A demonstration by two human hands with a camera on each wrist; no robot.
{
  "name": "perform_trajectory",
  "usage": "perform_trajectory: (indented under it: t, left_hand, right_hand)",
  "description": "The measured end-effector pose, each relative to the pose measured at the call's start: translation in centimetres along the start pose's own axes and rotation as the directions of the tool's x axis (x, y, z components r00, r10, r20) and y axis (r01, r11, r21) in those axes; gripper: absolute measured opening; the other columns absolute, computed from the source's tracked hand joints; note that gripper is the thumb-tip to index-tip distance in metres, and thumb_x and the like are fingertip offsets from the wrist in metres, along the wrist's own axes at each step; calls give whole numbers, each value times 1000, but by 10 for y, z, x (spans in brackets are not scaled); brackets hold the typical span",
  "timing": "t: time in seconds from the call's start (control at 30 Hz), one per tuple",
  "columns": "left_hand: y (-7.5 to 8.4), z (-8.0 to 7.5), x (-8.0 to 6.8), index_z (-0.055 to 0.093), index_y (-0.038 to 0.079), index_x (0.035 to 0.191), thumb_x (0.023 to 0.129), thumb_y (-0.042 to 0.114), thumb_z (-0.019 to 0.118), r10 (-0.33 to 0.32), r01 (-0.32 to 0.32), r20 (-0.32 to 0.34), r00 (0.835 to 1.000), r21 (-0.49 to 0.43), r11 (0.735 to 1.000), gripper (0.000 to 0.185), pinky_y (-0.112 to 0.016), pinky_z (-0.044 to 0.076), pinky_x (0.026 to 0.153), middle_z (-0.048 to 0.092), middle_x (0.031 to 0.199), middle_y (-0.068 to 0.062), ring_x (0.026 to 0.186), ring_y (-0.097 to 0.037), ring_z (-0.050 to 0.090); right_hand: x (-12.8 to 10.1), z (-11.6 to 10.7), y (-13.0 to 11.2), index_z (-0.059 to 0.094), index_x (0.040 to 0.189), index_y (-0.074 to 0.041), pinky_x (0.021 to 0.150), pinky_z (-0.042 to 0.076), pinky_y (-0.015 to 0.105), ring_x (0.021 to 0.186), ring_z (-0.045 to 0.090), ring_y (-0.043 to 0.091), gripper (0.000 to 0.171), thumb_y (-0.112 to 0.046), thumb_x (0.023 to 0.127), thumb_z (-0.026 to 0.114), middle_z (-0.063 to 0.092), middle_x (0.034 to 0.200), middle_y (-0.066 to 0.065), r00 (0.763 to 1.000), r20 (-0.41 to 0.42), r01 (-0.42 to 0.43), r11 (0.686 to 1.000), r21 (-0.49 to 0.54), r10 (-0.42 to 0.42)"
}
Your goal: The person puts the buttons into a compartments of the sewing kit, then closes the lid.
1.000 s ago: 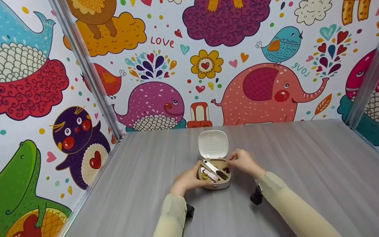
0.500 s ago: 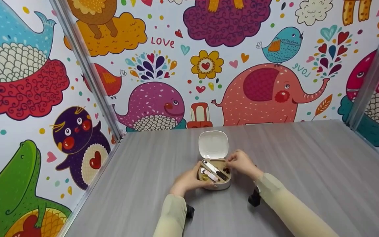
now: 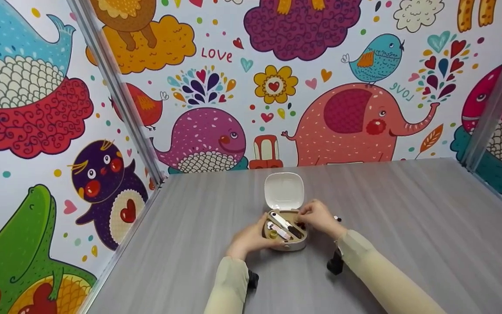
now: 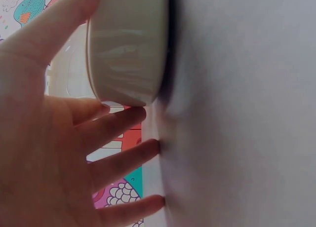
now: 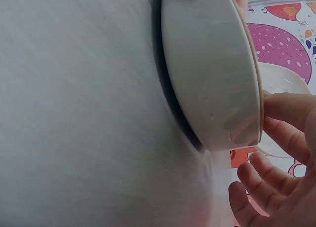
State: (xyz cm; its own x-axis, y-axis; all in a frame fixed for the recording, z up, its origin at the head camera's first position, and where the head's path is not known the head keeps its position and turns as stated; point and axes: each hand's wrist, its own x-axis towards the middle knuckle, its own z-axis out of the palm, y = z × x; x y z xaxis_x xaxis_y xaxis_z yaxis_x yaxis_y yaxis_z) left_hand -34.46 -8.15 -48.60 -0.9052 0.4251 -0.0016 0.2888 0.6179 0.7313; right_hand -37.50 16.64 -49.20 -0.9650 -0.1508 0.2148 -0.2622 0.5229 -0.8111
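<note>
A small beige case (image 3: 292, 245) stands on the grey table (image 3: 408, 226) with its white lid (image 3: 284, 191) tipped up at the back. Inside lie a metal tool with a dark handle (image 3: 286, 223), a pinkish tool (image 3: 277, 230), a small yellow piece (image 3: 273, 234) and dark red bits (image 3: 300, 226). My left hand (image 3: 249, 239) holds the case's left side; the left wrist view shows its thumb (image 4: 49, 34) along the case wall (image 4: 126, 49). My right hand (image 3: 318, 216) hovers over the right side, fingers loosely curled, one fingertip (image 5: 276, 103) at the case rim (image 5: 217, 69).
Patterned cartoon walls (image 3: 347, 109) close the table in at the back and both sides, with metal posts (image 3: 120, 96) in the corners. A tiny dark object (image 3: 337, 219) lies on the table just right of my right hand. Bare table spreads left, right and behind the case.
My right hand has edged slightly left and down, closer over the case's right compartment. The left hand and the case have stayed put.
</note>
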Motion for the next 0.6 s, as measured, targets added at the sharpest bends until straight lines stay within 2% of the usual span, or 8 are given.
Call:
perform_trajectory:
  t: [0.23,0.43,0.6]
  left_hand:
    - [1,0,0,32,-6,169,85,36,92,0,0,-6,1000,-3,1000,112,-62,50,115,55,158,-33,136,-50,61]
    - [1,0,0,33,-5,169,84,37,93,5,-5,-8,1000,1,1000,112,-62,51,113,57,156,-32,134,-49,63]
    - [-1,0,0,33,-5,169,84,36,93,8,-8,-13,1000,1,1000,112,-62,51,112,58,154,-32,132,-50,64]
  right_hand:
    - [3,1,-3,80,83,8,77,46,30,86,54,15,11,-3,81,82,60,93,8,1000,-5,0,1000,-6,0]
    - [3,4,0,80,81,6,73,45,26,84,52,13,10,-4,82,80,60,89,4,1000,10,10,1000,-23,-9]
    - [3,6,3,80,80,6,73,46,27,83,51,12,11,-5,83,82,60,85,3,1000,12,23,999,-24,-23]
